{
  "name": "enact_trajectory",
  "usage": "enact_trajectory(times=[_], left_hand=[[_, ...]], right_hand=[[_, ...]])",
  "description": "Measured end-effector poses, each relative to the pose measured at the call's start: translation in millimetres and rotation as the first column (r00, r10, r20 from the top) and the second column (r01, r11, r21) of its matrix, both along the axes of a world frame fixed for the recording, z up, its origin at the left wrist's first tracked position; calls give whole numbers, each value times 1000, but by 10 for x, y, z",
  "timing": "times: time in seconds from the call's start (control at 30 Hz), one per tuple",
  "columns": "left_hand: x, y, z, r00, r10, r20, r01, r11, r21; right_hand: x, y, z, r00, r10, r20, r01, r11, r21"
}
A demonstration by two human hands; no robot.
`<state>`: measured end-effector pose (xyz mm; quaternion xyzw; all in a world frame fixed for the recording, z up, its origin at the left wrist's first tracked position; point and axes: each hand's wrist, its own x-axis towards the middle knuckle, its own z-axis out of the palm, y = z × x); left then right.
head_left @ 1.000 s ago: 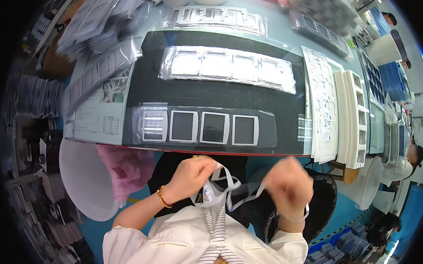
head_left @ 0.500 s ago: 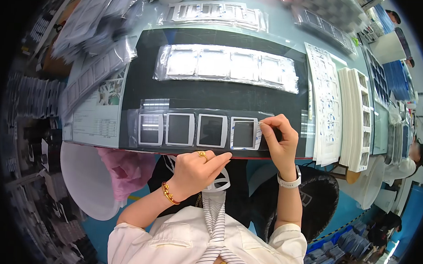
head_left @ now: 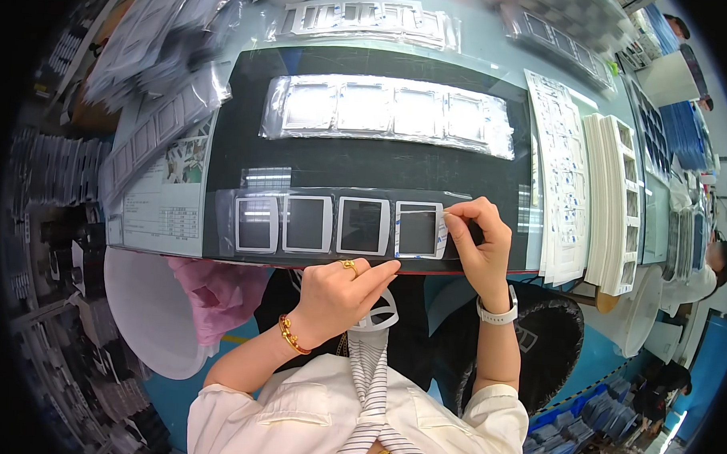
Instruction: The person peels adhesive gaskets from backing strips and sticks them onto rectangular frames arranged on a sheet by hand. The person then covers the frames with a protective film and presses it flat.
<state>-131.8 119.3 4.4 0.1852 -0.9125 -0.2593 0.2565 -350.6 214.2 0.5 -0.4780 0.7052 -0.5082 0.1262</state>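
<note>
A row of white rectangular frames on clear film lies along the near edge of the black mat (head_left: pixel 365 167). My right hand (head_left: pixel 483 235) is closed in a pinch at the upper right corner of the rightmost white frame (head_left: pixel 440 246), which has blue marks on its border. My left hand (head_left: pixel 333 302) is over the table's near edge, index finger stretched toward that frame and the other fingers curled. Below it shows a white open-shaped piece (head_left: pixel 383 314); what the curled fingers hold is hidden. The other frames (head_left: pixel 363 252) lie flat to the left.
A shiny film-wrapped strip of frames (head_left: pixel 391 112) lies farther back on the mat. White sheets (head_left: pixel 559 178) and a white stack (head_left: pixel 608 203) stand to the right. Clear-wrapped strips (head_left: pixel 163 132) pile up left, above a printed sheet (head_left: pixel 160 212). A white bin (head_left: pixel 148 323) sits below the table.
Both hands stay almost in place. The right hand keeps its pinch at the frame's corner, and the row of frames has shifted very slightly left in view.
</note>
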Motion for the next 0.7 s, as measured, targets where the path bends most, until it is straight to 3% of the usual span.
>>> enact_trajectory(times=[0.7], left_hand=[[-14,5,38,999,13,33,-12,1000,-27]], right_hand=[[-7,0,-1,1000,1,-22,0,1000,17]])
